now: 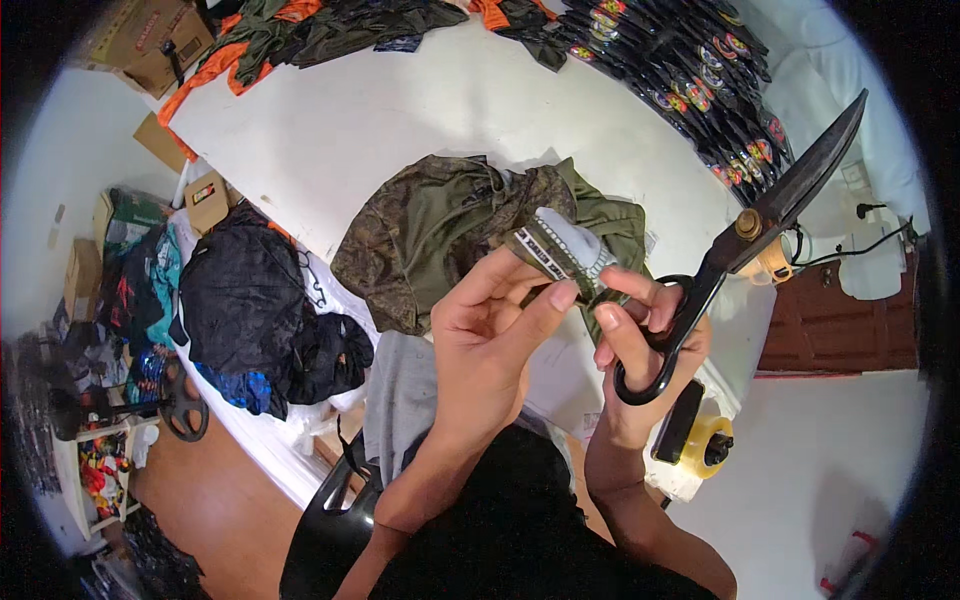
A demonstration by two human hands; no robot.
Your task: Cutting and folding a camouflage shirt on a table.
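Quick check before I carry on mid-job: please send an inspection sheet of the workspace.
Surface: white table, partly covered by clothes and packs.
Job's things: printed band held above camouflage garment, whether joined unclear; black scissors.
Clutter: green-and-orange clothes, dark packs, black garment, tape roll.
Grippers: left hand pinching the band; right hand holding the scissors, pointing away.
Cables: black cable at right.
Surroundings: cardboard box, black chair.

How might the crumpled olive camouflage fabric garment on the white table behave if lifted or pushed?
The camouflage garment would probably droop when lifted, since it lies in soft, loose folds. If pushed, it would likely bunch rather than roll, being spread in an irregular heap.
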